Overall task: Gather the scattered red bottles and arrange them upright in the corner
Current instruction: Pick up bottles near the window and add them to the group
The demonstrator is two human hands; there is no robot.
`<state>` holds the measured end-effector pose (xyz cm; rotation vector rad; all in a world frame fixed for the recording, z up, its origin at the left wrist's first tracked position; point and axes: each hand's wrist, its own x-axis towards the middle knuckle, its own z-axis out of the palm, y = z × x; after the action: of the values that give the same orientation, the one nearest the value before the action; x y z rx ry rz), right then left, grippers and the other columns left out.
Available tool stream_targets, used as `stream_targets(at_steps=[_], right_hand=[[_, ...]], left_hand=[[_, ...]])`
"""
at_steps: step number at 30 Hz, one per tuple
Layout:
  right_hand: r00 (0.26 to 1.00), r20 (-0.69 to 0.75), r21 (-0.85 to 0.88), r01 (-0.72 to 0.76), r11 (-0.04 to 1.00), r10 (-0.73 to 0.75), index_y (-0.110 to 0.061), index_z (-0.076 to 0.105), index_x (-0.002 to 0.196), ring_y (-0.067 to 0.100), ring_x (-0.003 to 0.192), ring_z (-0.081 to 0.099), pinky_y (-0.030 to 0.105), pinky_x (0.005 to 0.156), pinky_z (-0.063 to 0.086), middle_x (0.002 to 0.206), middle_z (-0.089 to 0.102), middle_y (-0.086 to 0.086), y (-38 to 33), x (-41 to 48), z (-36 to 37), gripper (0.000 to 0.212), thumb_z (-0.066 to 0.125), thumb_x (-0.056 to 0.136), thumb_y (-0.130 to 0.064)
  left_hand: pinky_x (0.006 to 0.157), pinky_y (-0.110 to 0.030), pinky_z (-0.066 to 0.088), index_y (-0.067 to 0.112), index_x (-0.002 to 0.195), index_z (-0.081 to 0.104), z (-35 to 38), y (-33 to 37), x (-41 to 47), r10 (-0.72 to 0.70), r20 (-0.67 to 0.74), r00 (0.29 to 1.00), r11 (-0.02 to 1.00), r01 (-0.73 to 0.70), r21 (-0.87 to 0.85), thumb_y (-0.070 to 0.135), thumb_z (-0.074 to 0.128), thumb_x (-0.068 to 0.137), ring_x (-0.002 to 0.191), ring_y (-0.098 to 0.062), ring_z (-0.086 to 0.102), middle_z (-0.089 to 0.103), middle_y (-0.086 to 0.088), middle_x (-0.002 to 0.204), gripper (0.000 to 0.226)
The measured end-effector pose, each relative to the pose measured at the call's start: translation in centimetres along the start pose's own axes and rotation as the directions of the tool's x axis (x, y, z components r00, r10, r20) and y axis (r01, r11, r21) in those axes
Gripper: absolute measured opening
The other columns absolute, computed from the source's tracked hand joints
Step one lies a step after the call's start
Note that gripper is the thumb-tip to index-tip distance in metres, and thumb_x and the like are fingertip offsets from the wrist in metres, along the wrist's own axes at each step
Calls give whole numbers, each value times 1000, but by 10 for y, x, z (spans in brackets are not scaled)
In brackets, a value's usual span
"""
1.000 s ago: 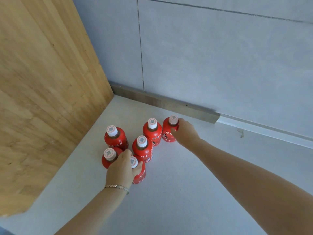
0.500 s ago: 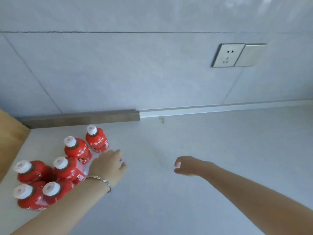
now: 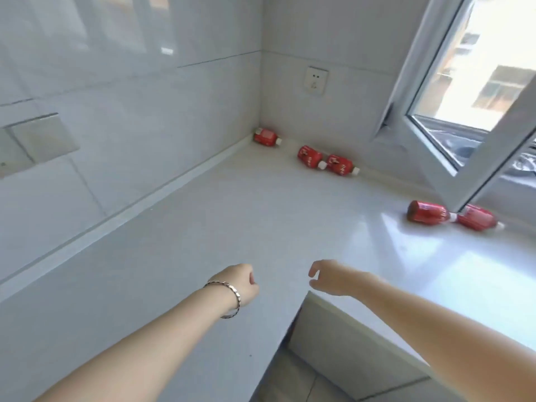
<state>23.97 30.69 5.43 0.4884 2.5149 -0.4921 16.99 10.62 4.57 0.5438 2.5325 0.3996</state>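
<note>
Bottles point(image 3: 309, 156) toppled — well beyond right hand point(image 3: 330, 278)

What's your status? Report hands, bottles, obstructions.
Left hand, right hand empty, over counter. Five red bottles lying down along far wall. Open window sash overhangs rightmost two.
</note>
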Motion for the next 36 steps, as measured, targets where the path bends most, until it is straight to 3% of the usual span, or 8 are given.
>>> stream_targets(at_steps=[7, 13, 20, 24, 28, 33, 36], right_hand=[[963, -99, 144, -236, 961, 252, -13, 53, 127, 24, 121, 51, 28, 95, 42, 132, 54, 6, 223, -20, -55, 35, 48, 94, -24], [896, -145, 245, -378, 893, 419, -14, 55, 126, 25, 120, 53, 28, 95, 43, 132, 55, 5, 334, -16, -79, 35, 48, 93, -25], [813, -167, 333, -486, 808, 557, -13, 56, 125, 26, 120, 53, 30, 94, 44, 129, 60, 7, 403, 9, -93, 34, 45, 94, -23], [773, -160, 387, -523, 759, 614, -14, 55, 126, 25, 121, 52, 33, 96, 44, 130, 57, 7, 444, 27, -97, 36, 45, 93, -23], [785, -168, 374, -509, 775, 597, -14, 45, 135, 25, 127, 45, 37, 100, 41, 142, 39, 6, 489, 51, -112, 42, 46, 93, -23], [824, -190, 300, -470, 830, 534, -7, 29, 143, 31, 136, 31, 42, 107, 36, 151, 24, 12, 540, 94, -146, 58, 53, 92, -20], [818, -271, 203, -467, 861, 507, -5, 31, 140, 30, 137, 30, 44, 107, 33, 153, 22, 9, 569, 122, -168, 49, 45, 94, -13]], left_hand=[[85, -31, 46, 22, 86, 46, 53, 208, 82, 207, 102, 973, 965, -221, 141, 24, 44, 87, 90, -22, 55, 57, 1, 94, 3], [76, -26, 41, 24, 88, 48, 83, 324, 127, 312, 163, 936, 915, -343, 213, 22, 42, 88, 90, -24, 57, 65, -2, 109, 7], [82, -28, 42, 24, 91, 49, 113, 395, 187, 400, 331, 855, 817, -496, 295, 19, 44, 87, 107, -25, 59, 63, -3, 117, 8], [76, -27, 38, 24, 87, 44, 134, 426, 210, 431, 369, 823, 791, -542, 285, 20, 43, 87, 92, -23, 54, 64, -2, 113, 5], [73, -26, 37, 24, 88, 46, 153, 451, 225, 412, 374, 831, 809, -523, 268, 20, 42, 87, 84, -22, 49, 65, -3, 110, 6], [72, -26, 36, 23, 90, 49, 176, 478, 234, 321, 369, 872, 860, -431, 272, 19, 42, 89, 96, -25, 58, 65, -2, 111, 9], [71, -25, 36, 24, 89, 48, 190, 493, 240, 287, 345, 894, 885, -385, 262, 19, 41, 88, 87, -24, 54, 66, -3, 110, 8]])
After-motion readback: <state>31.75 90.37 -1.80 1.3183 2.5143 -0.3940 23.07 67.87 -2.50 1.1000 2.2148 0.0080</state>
